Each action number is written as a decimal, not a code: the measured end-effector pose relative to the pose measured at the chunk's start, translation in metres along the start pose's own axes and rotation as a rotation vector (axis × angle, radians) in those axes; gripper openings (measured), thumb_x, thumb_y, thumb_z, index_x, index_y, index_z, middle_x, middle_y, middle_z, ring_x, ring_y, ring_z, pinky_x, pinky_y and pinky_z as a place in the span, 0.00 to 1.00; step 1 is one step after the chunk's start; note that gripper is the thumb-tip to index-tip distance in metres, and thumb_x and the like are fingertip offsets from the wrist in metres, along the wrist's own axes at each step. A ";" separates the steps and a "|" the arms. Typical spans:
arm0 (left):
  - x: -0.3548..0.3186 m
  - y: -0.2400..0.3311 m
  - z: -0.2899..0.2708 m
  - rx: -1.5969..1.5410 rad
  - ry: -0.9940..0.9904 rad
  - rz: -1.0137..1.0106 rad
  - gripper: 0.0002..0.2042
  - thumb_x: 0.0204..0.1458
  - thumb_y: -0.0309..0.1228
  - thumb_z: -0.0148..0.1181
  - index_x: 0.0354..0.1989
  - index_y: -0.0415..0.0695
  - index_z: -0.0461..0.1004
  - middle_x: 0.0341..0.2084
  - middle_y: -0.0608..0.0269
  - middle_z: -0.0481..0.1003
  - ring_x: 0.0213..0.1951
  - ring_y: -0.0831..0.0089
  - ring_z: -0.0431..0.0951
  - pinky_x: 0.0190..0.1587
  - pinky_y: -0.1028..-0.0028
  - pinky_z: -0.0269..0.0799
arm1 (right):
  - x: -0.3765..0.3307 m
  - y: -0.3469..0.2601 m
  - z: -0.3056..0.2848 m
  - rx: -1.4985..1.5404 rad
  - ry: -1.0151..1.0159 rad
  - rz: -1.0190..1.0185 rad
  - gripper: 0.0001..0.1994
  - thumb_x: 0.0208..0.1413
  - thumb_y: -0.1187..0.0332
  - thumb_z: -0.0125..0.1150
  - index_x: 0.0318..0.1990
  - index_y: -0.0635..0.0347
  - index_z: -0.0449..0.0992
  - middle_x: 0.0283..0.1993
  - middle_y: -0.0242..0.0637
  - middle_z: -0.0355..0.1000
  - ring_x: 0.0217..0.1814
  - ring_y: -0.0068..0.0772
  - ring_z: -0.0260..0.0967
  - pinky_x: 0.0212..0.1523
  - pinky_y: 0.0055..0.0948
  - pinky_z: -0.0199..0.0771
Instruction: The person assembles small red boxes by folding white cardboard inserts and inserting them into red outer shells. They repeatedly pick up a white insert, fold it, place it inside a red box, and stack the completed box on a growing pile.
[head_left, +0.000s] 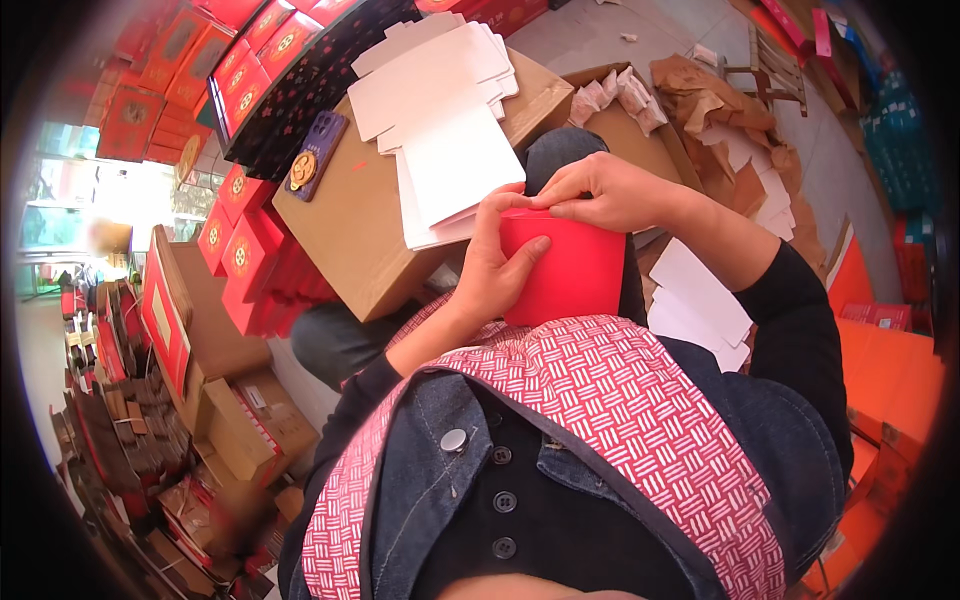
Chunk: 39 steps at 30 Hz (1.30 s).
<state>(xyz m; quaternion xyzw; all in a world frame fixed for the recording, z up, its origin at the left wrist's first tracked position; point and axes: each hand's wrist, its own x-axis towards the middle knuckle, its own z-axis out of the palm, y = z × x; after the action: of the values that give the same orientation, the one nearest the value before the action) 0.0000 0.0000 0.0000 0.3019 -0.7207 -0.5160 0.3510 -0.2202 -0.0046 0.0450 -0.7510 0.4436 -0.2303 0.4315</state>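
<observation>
Spreading across the upper middle of the view, a brown cardboard box (350,225) serves as a work surface over the person's knees. On its top lies a fanned stack of white card blanks (440,120), and near its left corner rests a dark phone (315,155). More white card pieces (700,300) lie low on the right, and red gift boxes (240,250) stand stacked at the left. Just below the stack, in front of the person's chest, sits a red folded carton (565,275). The left hand (490,265) grips its left edge, thumb laid across the red face. The right hand (610,190) pinches its top edge, fingers curled closed.
</observation>
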 end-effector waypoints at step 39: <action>-0.005 0.007 0.019 0.014 0.039 0.009 0.11 0.50 0.27 0.61 0.41 0.42 0.69 0.43 0.57 0.66 0.51 0.61 0.66 0.57 0.67 0.60 | -0.076 0.027 0.092 0.430 0.753 -0.013 0.16 0.67 0.64 0.43 0.45 0.69 0.73 0.50 0.43 0.70 0.51 0.31 0.67 0.55 0.30 0.64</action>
<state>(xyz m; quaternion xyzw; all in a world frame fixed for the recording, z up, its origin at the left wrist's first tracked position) -0.0132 0.0159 0.0018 0.3111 -0.7187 -0.5035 0.3650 -0.2033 0.0955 -0.0230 -0.5103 0.5073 -0.5781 0.3848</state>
